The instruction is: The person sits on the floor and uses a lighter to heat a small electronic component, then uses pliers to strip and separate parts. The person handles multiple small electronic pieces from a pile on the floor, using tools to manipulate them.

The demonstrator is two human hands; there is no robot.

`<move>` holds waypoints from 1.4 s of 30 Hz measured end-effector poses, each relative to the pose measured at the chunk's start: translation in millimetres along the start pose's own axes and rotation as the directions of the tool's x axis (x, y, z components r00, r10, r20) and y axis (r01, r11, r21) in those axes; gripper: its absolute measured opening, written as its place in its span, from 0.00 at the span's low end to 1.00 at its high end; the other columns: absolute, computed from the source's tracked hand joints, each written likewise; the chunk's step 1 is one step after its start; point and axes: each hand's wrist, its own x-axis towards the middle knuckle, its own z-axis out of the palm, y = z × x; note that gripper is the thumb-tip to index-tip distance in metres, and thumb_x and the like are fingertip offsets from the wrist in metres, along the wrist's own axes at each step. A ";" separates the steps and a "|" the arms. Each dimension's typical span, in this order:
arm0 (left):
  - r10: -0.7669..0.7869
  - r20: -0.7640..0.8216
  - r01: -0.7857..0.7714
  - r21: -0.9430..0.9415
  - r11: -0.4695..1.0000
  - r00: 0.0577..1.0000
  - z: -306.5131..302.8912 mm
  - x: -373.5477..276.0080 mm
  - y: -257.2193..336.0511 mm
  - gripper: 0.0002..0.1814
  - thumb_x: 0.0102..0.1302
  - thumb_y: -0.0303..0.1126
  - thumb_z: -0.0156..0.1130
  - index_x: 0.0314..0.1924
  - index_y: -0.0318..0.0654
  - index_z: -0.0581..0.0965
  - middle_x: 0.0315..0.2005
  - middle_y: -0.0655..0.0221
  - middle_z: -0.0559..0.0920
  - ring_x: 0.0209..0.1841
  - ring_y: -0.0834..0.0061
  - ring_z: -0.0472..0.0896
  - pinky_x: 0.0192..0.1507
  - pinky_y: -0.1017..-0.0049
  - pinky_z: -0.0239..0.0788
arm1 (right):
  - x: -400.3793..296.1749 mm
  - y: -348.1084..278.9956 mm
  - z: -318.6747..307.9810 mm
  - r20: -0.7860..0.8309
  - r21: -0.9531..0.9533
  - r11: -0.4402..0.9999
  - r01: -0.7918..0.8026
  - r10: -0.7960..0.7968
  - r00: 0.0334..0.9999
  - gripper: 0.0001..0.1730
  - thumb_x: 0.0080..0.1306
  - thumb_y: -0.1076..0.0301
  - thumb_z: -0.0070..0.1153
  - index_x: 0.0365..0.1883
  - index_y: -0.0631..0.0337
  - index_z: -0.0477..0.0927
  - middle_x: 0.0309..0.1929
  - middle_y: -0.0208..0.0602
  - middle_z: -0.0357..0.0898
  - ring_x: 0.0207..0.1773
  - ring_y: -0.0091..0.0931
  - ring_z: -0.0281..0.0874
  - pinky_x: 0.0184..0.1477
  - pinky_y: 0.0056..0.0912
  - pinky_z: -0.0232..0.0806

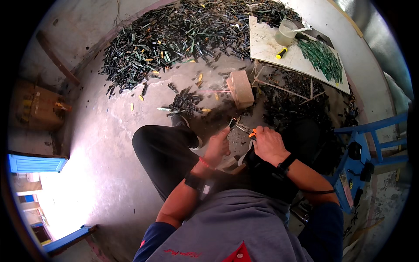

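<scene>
My left hand grips a small dark strip-shaped part, its far end poking out past the thumb. Close by on the right, my right hand is wrapped around pliers with orange and black handles. The metal jaws of the pliers point left at the end of the dark part; whether they touch it I cannot tell. Just beyond both hands a pinkish brick-like block stands on the floor. A small heap of dark strip parts lies left of the block.
A large pile of dark strips spreads along the far wall. The white board on a metal frame carries a plastic jug, a yellow-and-black handle and green strips. A blue chair stands right; a cardboard box left.
</scene>
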 end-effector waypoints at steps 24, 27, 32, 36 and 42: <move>-0.223 0.250 0.241 -0.043 0.969 0.942 7.1 -26.2 12.9 0.24 0.68 0.52 0.56 0.20 0.53 0.60 0.13 0.84 0.54 0.15 0.87 0.50 0.18 0.81 0.42 | 4.1 58.5 -41.0 0.827 0.561 0.397 -0.727 -0.235 0.511 0.10 0.64 0.63 0.54 0.32 0.62 0.72 0.22 0.28 0.69 0.21 0.22 0.65 0.23 0.26 0.61; -0.207 0.375 0.248 -0.062 0.967 0.904 12.3 -29.4 18.3 0.25 0.68 0.53 0.55 0.19 0.52 0.59 0.13 0.83 0.54 0.15 0.87 0.49 0.18 0.81 0.40 | -11.0 60.3 -29.2 0.710 0.478 -0.094 -0.873 -0.543 0.448 0.12 0.62 0.62 0.55 0.33 0.63 0.72 0.24 0.34 0.70 0.22 0.23 0.65 0.22 0.28 0.59; -0.239 0.358 0.301 -0.128 0.945 0.903 -0.9 -19.3 14.6 0.23 0.68 0.51 0.56 0.21 0.51 0.60 0.14 0.83 0.55 0.15 0.87 0.49 0.17 0.81 0.40 | -15.6 41.2 -17.9 0.711 0.701 0.304 -0.645 -0.238 0.661 0.12 0.61 0.63 0.55 0.34 0.64 0.72 0.25 0.41 0.73 0.24 0.32 0.70 0.27 0.34 0.63; -0.290 0.191 0.309 -0.079 0.948 0.938 -1.1 -8.5 -3.7 0.21 0.69 0.48 0.56 0.22 0.52 0.62 0.15 0.83 0.55 0.15 0.87 0.49 0.17 0.81 0.40 | -20.3 40.0 -2.4 0.245 0.163 0.986 0.044 -0.083 0.966 0.12 0.57 0.66 0.55 0.34 0.65 0.72 0.27 0.50 0.76 0.33 0.43 0.77 0.37 0.42 0.69; -0.254 0.184 0.267 -0.052 0.962 0.950 6.8 -11.0 1.6 0.22 0.68 0.49 0.56 0.20 0.53 0.61 0.13 0.84 0.54 0.15 0.85 0.49 0.18 0.80 0.41 | -9.9 43.8 -18.9 0.062 -0.110 0.977 0.183 -0.177 0.982 0.13 0.53 0.68 0.60 0.32 0.65 0.71 0.29 0.47 0.76 0.32 0.44 0.75 0.38 0.42 0.70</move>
